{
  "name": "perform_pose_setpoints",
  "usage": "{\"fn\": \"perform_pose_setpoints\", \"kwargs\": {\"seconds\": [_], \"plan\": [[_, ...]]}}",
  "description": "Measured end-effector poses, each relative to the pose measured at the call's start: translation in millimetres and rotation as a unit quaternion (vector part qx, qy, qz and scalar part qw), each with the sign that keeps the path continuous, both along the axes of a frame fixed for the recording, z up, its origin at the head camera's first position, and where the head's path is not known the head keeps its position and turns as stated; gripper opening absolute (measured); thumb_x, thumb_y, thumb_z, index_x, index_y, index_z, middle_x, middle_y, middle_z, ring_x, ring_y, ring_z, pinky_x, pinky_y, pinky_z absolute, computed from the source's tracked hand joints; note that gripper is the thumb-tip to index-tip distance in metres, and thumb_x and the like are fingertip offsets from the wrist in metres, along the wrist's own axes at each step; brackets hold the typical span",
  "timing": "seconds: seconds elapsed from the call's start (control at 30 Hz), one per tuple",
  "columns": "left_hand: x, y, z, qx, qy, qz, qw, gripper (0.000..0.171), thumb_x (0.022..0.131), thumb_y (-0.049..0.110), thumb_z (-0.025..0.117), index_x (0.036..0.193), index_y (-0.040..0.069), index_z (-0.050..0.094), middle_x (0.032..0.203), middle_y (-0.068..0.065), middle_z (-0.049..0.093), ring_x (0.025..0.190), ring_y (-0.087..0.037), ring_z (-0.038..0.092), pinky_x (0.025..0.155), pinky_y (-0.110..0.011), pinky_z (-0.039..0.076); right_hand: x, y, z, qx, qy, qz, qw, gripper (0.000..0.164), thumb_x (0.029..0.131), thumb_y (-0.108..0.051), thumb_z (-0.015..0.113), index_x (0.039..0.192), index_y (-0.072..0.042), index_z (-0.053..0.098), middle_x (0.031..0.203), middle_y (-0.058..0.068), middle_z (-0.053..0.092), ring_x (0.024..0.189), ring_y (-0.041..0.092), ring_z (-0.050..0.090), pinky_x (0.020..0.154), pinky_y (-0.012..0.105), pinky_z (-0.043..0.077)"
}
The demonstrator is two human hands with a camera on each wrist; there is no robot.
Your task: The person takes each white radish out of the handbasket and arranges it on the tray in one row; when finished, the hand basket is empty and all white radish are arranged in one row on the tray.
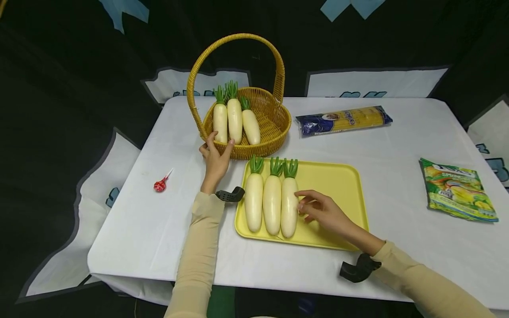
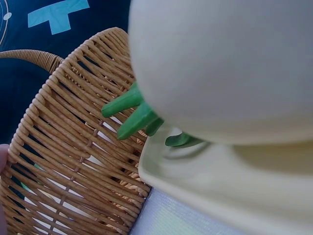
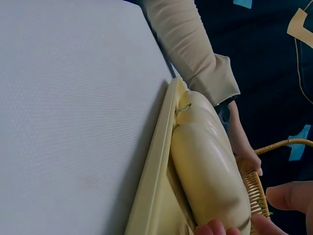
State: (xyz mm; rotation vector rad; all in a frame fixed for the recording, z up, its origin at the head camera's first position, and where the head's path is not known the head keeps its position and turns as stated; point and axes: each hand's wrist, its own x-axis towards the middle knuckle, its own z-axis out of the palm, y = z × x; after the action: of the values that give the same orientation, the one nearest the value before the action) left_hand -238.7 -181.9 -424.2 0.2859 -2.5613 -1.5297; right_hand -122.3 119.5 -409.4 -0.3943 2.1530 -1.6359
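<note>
My left hand (image 1: 216,163) holds the near left rim of the yellow wicker basket (image 1: 274,143), fingertips over the edge. Three white radishes (image 1: 234,119) with green tops lean inside it. On the yellow tray (image 1: 330,176), three more lie side by side: a left radish (image 1: 253,203), a middle radish (image 1: 272,205) and a right radish (image 1: 289,207). My right hand (image 1: 324,214) is over the tray, its fingers loosely bent and fingertips right at the right radish's side. In the right wrist view, its thumb (image 3: 291,196) stands apart from that radish.
A pack of spaghetti (image 1: 346,120) lies behind the tray, right of the basket. Farther right is a green and yellow packet (image 1: 457,190). A red lollipop (image 1: 160,185) rests on the white table (image 1: 159,234) to the left. The basket's tall handle (image 1: 242,36) arches over it.
</note>
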Motion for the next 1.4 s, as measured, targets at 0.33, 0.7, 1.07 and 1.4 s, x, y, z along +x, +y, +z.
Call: {"fn": "perform_pose_setpoints", "kwargs": {"seconds": [0.33, 0.7, 1.07, 1.4], "plan": [[1.2, -1, -0.6, -0.001, 0.001, 0.004, 1.0000, 0.066, 0.083, 0.066, 0.042, 0.136, 0.035, 0.016, 0.138, -0.021, 0.003, 0.129, -0.044, 0.013, 0.096, -0.061, 0.027, -7.5, 1, 8.3, -0.007, 0.027, -0.024, 0.999, 0.035, 0.091, -0.017, 0.055, 0.122, -0.001, 0.050, 0.110, 0.021, 0.053, 0.091, 0.031, 0.059, 0.072, 0.037, 0.052], [0.7, 0, 0.2, 0.001, 0.004, 0.006, 1.0000, 0.066, 0.084, 0.064, 0.043, 0.136, 0.034, 0.017, 0.137, -0.021, 0.003, 0.129, -0.044, 0.014, 0.096, -0.061, 0.026, -22.6, -4, 16.7, -0.010, 0.049, -0.052, 0.997, 0.036, 0.088, -0.012, 0.057, 0.120, 0.003, 0.050, 0.109, 0.023, 0.054, 0.089, 0.027, 0.060, 0.073, 0.034, 0.051], [1.2, -2, 0.4, -0.001, 0.004, 0.006, 1.0000, 0.066, 0.083, 0.065, 0.042, 0.136, 0.034, 0.017, 0.138, -0.021, 0.003, 0.129, -0.043, 0.013, 0.097, -0.060, 0.026, -37.5, -25, 29.0, -0.063, 0.096, -0.109, 0.987, 0.033, 0.089, -0.009, 0.056, 0.119, 0.003, 0.050, 0.114, 0.022, 0.051, 0.088, 0.011, 0.058, 0.075, 0.035, 0.051], [0.1, -1, -0.4, -0.001, 0.001, 0.005, 1.0000, 0.063, 0.085, 0.061, 0.044, 0.136, 0.034, 0.017, 0.137, -0.021, 0.004, 0.127, -0.045, 0.015, 0.096, -0.060, 0.026, -64.8, -57, 47.5, -0.116, 0.105, -0.118, 0.981, 0.039, 0.091, -0.007, 0.052, 0.130, -0.006, 0.045, 0.120, 0.017, 0.050, 0.091, 0.007, 0.057, 0.084, 0.043, 0.048]]}}
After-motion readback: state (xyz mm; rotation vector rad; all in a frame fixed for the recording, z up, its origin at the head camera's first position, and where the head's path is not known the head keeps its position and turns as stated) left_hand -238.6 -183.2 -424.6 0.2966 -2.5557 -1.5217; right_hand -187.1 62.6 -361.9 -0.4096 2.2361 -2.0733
